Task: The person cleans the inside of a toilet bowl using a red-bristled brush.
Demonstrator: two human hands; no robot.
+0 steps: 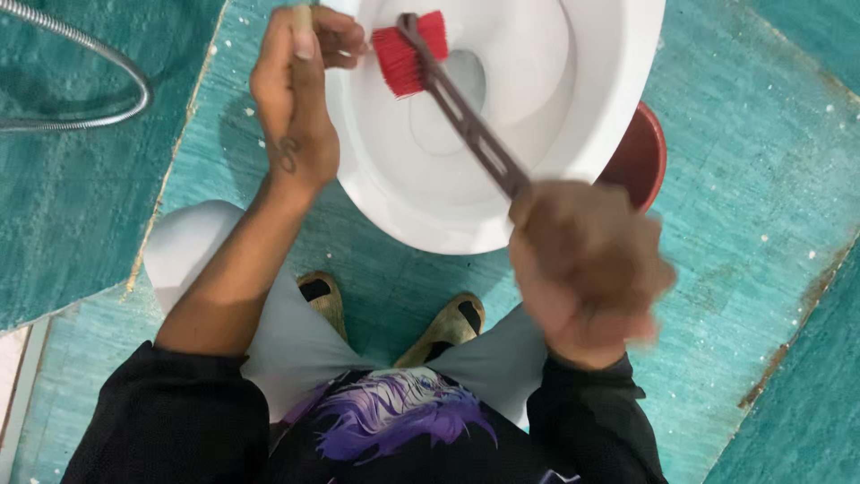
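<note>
A white toilet bowl point(618, 63) fills the top middle of the view. My right hand point(582, 269), blurred by motion, is closed on the dark handle of a scrubbing brush point(466, 121). The brush's red bristles point(408, 54) rest inside the bowl near its upper left wall. My left hand point(296, 99) is at the bowl's left rim, fingers curled around a small pale object that runs out of the top of the frame. I cannot tell what that object is.
A red bucket point(640, 157) stands partly hidden behind the bowl's right side. A metal hose point(85, 49) loops at the upper left. A white rounded object point(184, 246) sits under my left forearm. My sandalled feet point(448, 327) stand on a teal tiled floor point(761, 224).
</note>
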